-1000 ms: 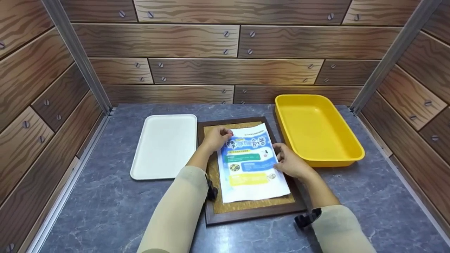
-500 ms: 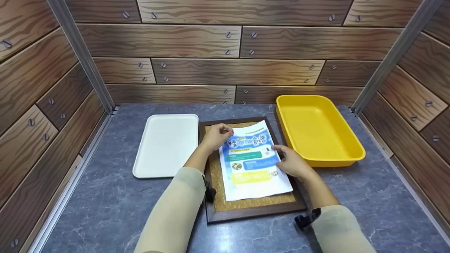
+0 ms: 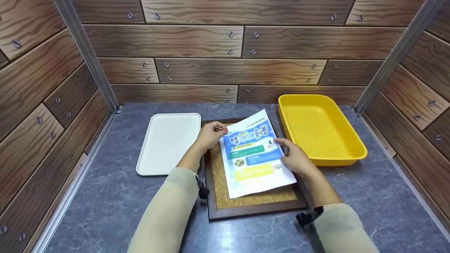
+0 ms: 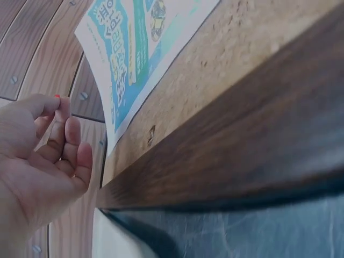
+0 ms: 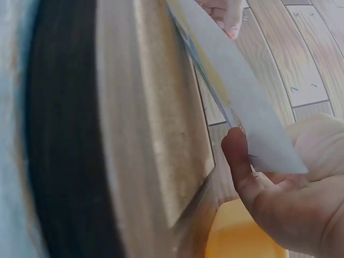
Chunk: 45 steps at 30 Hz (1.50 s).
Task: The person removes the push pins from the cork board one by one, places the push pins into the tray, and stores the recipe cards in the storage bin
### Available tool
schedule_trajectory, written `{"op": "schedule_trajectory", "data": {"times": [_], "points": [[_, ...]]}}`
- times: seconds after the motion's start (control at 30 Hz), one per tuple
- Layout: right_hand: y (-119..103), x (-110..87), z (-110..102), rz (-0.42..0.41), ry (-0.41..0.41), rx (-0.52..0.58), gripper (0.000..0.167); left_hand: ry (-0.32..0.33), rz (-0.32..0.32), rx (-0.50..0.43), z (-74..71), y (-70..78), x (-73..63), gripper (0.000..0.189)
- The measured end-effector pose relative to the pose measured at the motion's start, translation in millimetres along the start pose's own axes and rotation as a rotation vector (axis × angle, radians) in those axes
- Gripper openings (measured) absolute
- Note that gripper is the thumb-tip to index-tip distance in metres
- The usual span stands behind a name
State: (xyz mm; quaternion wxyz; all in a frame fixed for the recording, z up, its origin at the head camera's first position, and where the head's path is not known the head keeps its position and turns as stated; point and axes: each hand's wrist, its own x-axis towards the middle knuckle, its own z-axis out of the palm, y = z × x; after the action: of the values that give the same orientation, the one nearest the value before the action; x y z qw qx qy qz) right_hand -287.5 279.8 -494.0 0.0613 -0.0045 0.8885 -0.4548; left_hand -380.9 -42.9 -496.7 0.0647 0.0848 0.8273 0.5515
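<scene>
A printed poster sheet [image 3: 251,154] in blue, green and yellow overlaps a cork board [image 3: 219,189] with a dark wooden frame. My right hand [image 3: 297,156] pinches the sheet's right edge; in the right wrist view the sheet's white back [image 5: 258,118] shows, raised off the cork. At the sheet's upper left corner, my left hand [image 3: 210,135] pinches a small red pushpin [image 4: 57,97] between thumb and forefinger, most of it hidden. The left wrist view has this hand [image 4: 43,145] apart from the paper, with the sheet's corner curving down beside the fingers.
Left of the board lies a shallow white tray [image 3: 149,161]. A deeper yellow tray [image 3: 327,161] stands to its right, close to the right hand. Wood-patterned walls [image 3: 197,70] enclose the grey marbled table [image 3: 105,196] at the back and sides.
The sheet has risen off the board, its top edge going up and away. My left hand has drawn slightly left off the sheet's corner. My right hand still grips the right edge.
</scene>
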Motion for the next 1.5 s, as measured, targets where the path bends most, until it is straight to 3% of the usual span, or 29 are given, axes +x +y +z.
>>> {"op": "schedule_trajectory", "data": {"times": [0.5,0.63,0.93,1.5], "points": [[-8.6,-7.2,-26.1,0.028,-0.038,0.147,0.080,0.011,0.021,-0.011,-19.5,-3.1,-13.9,0.014],[-8.0,-6.6,-36.4,0.058,-0.041,0.177,0.080,0.022,0.017,-0.003,-27.4,-8.6,-16.1,0.014],[0.4,-4.0,-67.3,0.042,-0.027,0.262,0.081,0.055,0.036,-0.009,-51.5,-20.1,-26.9,0.012],[33.3,4.3,-123.9,0.065,0.022,0.256,0.090,0.018,-0.059,0.003,-102.9,-54.8,-44.5,0.014]]}}
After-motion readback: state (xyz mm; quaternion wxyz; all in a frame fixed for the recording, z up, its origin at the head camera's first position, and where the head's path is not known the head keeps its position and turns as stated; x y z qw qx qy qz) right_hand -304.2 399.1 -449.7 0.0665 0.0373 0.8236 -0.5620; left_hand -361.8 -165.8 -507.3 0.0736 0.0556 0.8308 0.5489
